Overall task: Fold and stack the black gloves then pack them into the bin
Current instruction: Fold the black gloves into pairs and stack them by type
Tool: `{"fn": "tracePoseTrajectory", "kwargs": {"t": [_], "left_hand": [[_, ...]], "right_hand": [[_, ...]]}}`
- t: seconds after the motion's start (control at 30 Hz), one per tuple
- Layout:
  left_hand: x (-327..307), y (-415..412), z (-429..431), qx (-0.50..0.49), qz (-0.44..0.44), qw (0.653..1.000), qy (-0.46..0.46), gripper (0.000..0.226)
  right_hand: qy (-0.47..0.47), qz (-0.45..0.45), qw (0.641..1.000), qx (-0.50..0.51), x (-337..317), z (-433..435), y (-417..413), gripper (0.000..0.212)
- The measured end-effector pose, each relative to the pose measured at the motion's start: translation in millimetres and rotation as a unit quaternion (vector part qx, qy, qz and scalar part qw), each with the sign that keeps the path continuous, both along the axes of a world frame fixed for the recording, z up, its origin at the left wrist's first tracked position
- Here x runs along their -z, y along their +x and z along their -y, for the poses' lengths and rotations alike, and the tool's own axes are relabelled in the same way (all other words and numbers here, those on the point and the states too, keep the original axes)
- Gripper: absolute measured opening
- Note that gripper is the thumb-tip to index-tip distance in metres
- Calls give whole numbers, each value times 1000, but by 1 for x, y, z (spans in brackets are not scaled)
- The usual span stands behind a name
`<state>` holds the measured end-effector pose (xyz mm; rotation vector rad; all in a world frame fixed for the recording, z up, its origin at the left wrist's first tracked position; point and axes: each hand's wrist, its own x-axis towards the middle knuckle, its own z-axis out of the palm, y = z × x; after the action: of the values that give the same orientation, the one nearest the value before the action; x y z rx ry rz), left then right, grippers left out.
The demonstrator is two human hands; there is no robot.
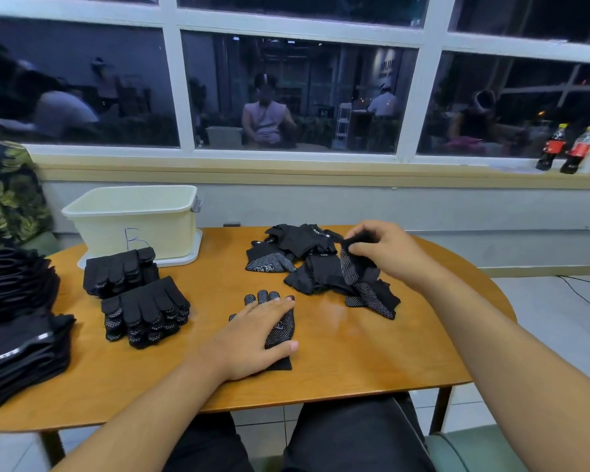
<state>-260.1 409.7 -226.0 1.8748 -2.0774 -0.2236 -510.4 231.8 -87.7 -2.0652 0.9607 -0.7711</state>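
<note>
Glove [281, 330] at centre frame is being pressed flat by spread left hand [252, 337] while right hand [389, 250] is pinching second glove [349, 270] off centre-right pile [304, 240]; pairing step, next likely requiring aligned placement on top.

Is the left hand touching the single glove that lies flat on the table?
Touching. The head view shows the left hand pressed flat on the dotted black glove, covering most of it.
</note>
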Motion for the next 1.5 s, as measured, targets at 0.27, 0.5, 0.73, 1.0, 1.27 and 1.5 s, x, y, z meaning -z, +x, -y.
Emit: {"fn": "tracePoseTrajectory", "kwargs": {"t": [0.27, 0.5, 0.73, 1.0, 1.27, 1.5], "left_hand": [[3, 6, -16, -77, -195, 955, -210, 73], [5, 4, -19, -76, -234, 922, -299, 34], [3, 10, -20, -151, -296, 885, -326, 37], [0, 19, -25, -255, -329, 874, -251, 31], [17, 22, -38, -249, -157, 943, -155, 8], [17, 17, -39, -253, -54, 958, -123, 16]], "right_hand": [[-26, -130, 966, -220, -47, -35, 44, 36], [-26, -147, 957, -249, -38, -43, 95, 37], [40, -48, 970, -236, -30, -22, 113, 13], [23, -15, 979, -203, -30, 1, 138, 12], [7, 3, 987, -163, -4, 3, 152, 9], [-26, -20, 984, -173, 54, -34, 116, 13]]}}
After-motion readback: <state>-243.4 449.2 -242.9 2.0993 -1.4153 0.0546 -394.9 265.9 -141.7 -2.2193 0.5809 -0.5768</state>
